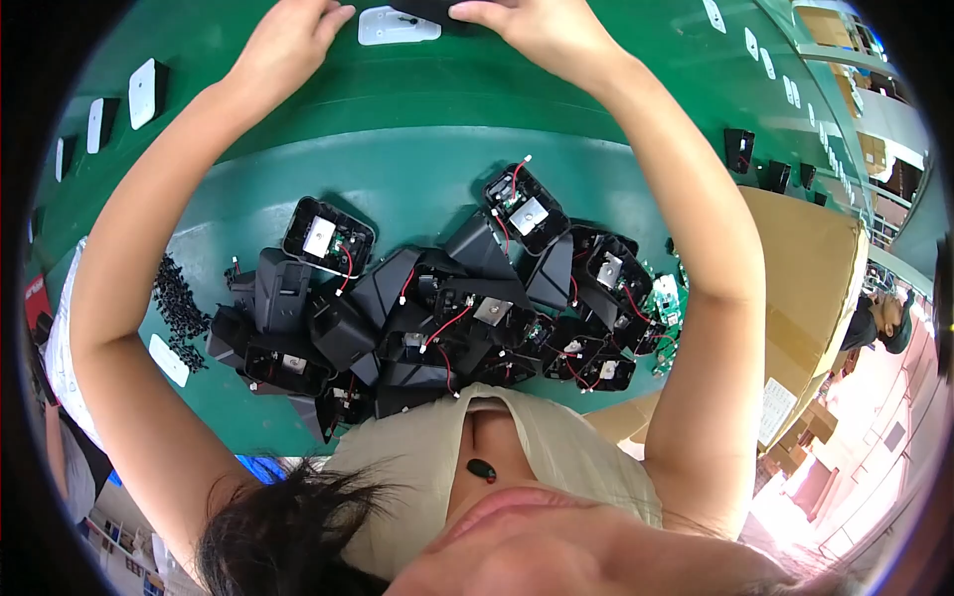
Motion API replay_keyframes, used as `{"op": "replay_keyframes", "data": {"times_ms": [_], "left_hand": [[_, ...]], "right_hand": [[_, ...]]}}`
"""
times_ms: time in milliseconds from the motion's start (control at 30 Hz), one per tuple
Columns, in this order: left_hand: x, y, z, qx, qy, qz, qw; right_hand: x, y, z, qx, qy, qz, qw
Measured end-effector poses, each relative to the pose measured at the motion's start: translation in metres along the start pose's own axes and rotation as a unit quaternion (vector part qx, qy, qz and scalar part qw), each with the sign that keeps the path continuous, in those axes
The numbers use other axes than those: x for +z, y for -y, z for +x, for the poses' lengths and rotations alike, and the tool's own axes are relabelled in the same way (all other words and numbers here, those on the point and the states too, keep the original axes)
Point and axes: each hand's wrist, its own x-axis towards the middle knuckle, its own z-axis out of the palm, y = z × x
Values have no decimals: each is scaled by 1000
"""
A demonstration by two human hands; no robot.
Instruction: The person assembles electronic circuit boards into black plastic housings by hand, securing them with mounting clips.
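Observation:
Both my arms stretch to the far edge of the view. My right hand [547,35] grips a black plastic housing [437,10], its thumb against the housing's side; the top edge cuts off much of it. Just below and left of that housing, a white rounded panel [397,28] lies on the green surface. My left hand [293,40] is to the left of the panel, apart from it, with nothing visible in it. Its thumb and finger are slightly apart, and the other fingertips are out of view.
Nearer me, black housings [383,288] with circuit boards and red wires lie heaped on the green table [417,164]. Small black parts [179,308] and a white panel [169,360] lie left. Green circuit boards [666,303] and a cardboard box [795,288] are at right. Several white-faced units line the far strip.

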Motion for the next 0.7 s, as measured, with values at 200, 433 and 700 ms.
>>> {"op": "replay_keyframes", "data": {"times_ms": [200,433,700], "left_hand": [[-6,12,-18,153,25,98,983],[-2,22,-27,148,27,64,987],[1,25,-26,174,17,80,981]], "right_hand": [[18,10,18,-130,42,-132,982],[30,11,24,-178,73,-209,959],[28,9,30,-230,87,-272,930]]}}
